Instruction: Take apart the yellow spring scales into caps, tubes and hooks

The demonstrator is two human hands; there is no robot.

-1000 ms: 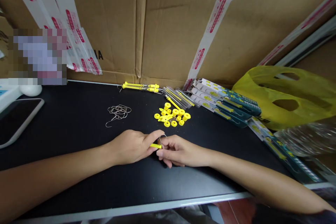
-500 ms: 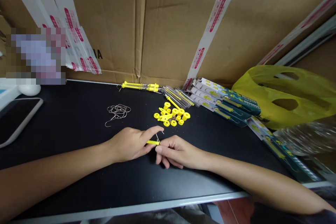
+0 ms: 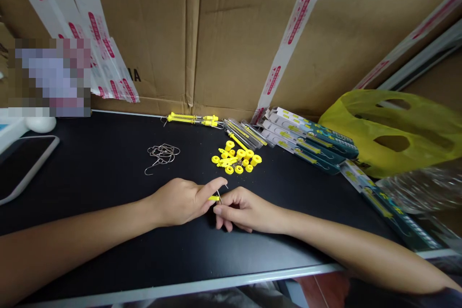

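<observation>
My left hand (image 3: 184,202) is closed round a thin yellow plastic rod (image 3: 214,198), whose end pokes out past the fingers. Between finger and thumb, my right hand (image 3: 243,209) pinches a thin metal wire hook (image 3: 219,196) that meets the rod's end. The left thumb or forefinger lies against the hook's upper part. Beyond the hands is a pile of yellow plastic caps (image 3: 241,154) with a small spring (image 3: 238,163) among them. A tangle of metal hooks (image 3: 163,153) lies to the left of that pile.
Assembled yellow hook tools (image 3: 193,118) lie at the back, beside clear tubes (image 3: 243,133). Printed boxes (image 3: 306,139) and a yellow plastic bag (image 3: 390,134) are on the right. A phone (image 3: 25,166) lies at the left. A taped cardboard wall (image 3: 231,33) stands behind.
My left hand has shifted slightly right, toward my right hand, bringing the yellow rod along. The wire hook has tilted a little and less of it shows. My right hand has barely moved.
</observation>
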